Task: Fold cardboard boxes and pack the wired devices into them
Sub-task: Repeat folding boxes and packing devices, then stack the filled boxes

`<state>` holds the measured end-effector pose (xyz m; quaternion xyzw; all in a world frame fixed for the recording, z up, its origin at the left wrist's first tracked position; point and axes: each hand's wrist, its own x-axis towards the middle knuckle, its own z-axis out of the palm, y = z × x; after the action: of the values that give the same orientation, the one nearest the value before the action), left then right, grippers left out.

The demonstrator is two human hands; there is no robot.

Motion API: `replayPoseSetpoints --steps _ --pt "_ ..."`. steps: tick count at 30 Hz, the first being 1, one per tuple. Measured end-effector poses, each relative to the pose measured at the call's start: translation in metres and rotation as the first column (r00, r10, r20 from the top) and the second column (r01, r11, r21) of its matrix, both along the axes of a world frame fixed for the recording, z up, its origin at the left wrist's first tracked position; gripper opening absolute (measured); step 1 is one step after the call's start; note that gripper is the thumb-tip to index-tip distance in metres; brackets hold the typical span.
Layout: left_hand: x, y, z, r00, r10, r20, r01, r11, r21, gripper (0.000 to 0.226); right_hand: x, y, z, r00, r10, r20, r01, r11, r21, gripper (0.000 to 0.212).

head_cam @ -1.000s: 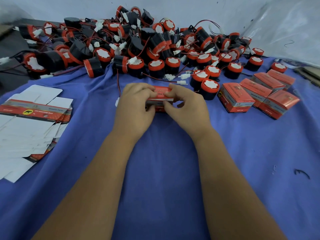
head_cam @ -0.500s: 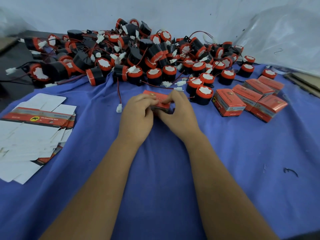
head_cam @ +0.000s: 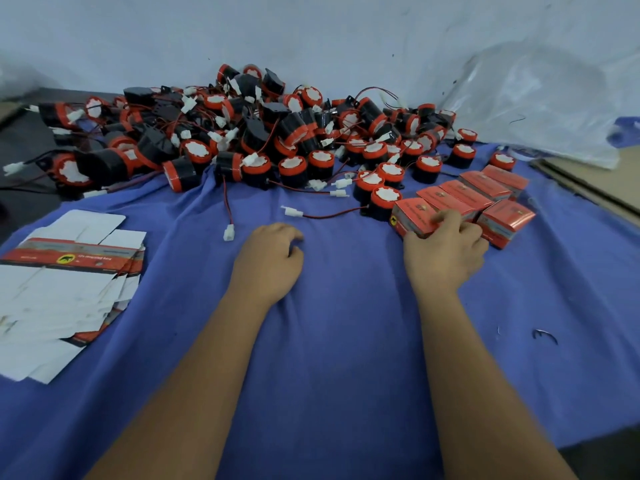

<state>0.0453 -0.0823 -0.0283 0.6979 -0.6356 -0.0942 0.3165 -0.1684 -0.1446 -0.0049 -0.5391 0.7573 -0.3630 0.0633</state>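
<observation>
A blue cloth (head_cam: 346,341) covers the table from the near edge to the far wall (head_cam: 311,29), which is pale and bare. At the left the cloth ends and a dark surface (head_cam: 20,140) shows beyond it; at the far right a sheet of clear plastic (head_cam: 540,98) is heaped against the wall, with a tan board edge (head_cam: 595,181) below it. The near middle of the cloth, between and around the two forearms, lies bare and wrinkled.

A big pile of wired devices (head_cam: 249,133), black with red caps and red wires ending in white plugs, fills the far side from the left edge to right of centre. A stack of flat cardboard boxes (head_cam: 65,292), white with a red strip, lies at the left edge of the cloth. A row of folded red boxes (head_cam: 485,192) sits at the right, just beside the nearest devices.

The right hand (head_cam: 446,251) grips the packed box (head_cam: 414,216) at the near end of that row, fingers curled over its near side. The left hand (head_cam: 270,258) rests on the cloth at centre, loosely curled and holding nothing.
</observation>
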Motion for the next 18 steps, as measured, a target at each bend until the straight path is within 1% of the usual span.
replayPoseSetpoints --steps 1,2,3,5,6,7,8,10,13,14,15,16,17,18 --pt "-0.001 0.001 0.001 0.999 -0.002 -0.041 0.001 1.0 -0.015 0.032 0.007 0.004 0.002 0.999 -0.02 -0.027 0.02 1.0 -0.003 0.048" --pt "-0.001 0.003 0.003 0.992 0.01 -0.127 -0.015 0.999 -0.044 0.031 0.017 0.009 0.003 0.999 -0.009 -0.036 0.008 1.0 -0.013 0.053" --pt "-0.001 0.006 0.006 0.965 0.036 -0.258 -0.057 0.996 -0.075 0.031 0.029 0.015 0.005 0.998 0.034 -0.043 -0.036 0.999 -0.036 0.058" --pt "0.003 0.015 0.013 0.853 0.108 -0.511 -0.192 0.975 -0.114 0.033 0.059 0.032 0.006 0.977 0.19 -0.097 -0.199 0.975 -0.098 0.062" --pt "0.008 0.021 0.017 0.807 0.132 -0.575 -0.25 0.959 -0.13 0.034 0.076 0.042 0.006 0.948 0.293 -0.127 -0.307 0.945 -0.112 0.061" --pt "0.015 0.027 0.022 0.792 0.145 -0.593 -0.29 0.944 -0.155 0.034 0.094 0.052 0.007 0.902 0.405 -0.15 -0.422 0.9 -0.107 0.06" --pt "0.024 0.035 0.029 0.793 0.151 -0.591 -0.32 0.928 -0.192 0.033 0.111 0.062 0.006 0.84 0.515 -0.171 -0.534 0.841 -0.09 0.058" --pt "0.045 0.051 0.046 0.806 0.177 -0.565 -0.378 0.889 -0.26 0.031 0.145 0.084 0.004 0.676 0.702 -0.225 -0.725 0.688 -0.033 0.056" --pt "0.084 0.076 0.071 0.795 0.276 -0.54 -0.482 0.828 -0.287 0.029 0.19 0.118 0.003 0.389 0.874 -0.29 -0.903 0.425 0.068 0.052" --pt "0.098 0.084 0.077 0.772 0.351 -0.529 -0.541 0.8 -0.258 0.028 0.203 0.129 0.003 0.308 0.904 -0.296 -0.935 0.345 0.081 0.05" --pt "0.115 0.091 0.08 0.74 0.464 -0.486 -0.612 0.764 -0.203 0.029 0.214 0.139 0.004 0.238 0.926 -0.295 -0.959 0.272 0.081 0.048" --pt "0.133 0.098 0.082 0.698 0.603 -0.385 -0.685 0.719 -0.116 0.03 0.224 0.147 0.005 0.174 0.945 -0.277 -0.976 0.202 0.078 0.046" --pt "0.15 0.105 0.082 0.649 0.719 -0.249 -0.742 0.67 0.004 0.031 0.232 0.154 0.005 0.117 0.963 -0.244 -0.987 0.14 0.076 0.046" --pt "0.165 0.111 0.08 0.613 0.779 -0.132 -0.764 0.627 0.155 0.034 0.239 0.161 0.005 0.072 0.979 -0.191 -0.993 0.089 0.082 0.049"
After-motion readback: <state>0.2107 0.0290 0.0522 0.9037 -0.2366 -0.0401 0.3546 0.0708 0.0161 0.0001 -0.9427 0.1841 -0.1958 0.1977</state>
